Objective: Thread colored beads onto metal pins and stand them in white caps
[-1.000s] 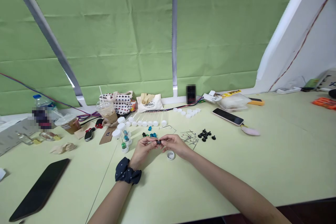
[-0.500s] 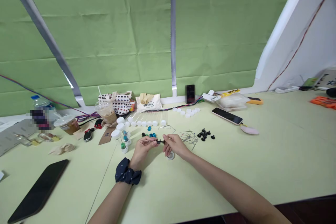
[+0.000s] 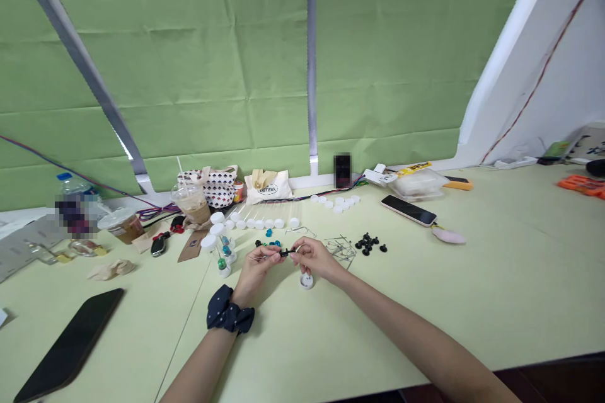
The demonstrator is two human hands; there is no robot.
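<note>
My left hand, with a dark scrunchie on its wrist, pinches a thin metal pin that carries a small black bead. My right hand pinches the other end of the pin close to the bead. Both hands hover just above the pale green table. A small white cap lies on the table under my right hand. Teal beads lie just beyond my hands.
A pile of black beads and loose metal pins lie to the right. White caps, clear tubes, an iced drink cup, pouches and a phone sit farther back. Another dark phone lies near left.
My right hand has shifted slightly along the pin and its fingers have regripped near the black bead. The view has moved a little; the left hand stays put.
</note>
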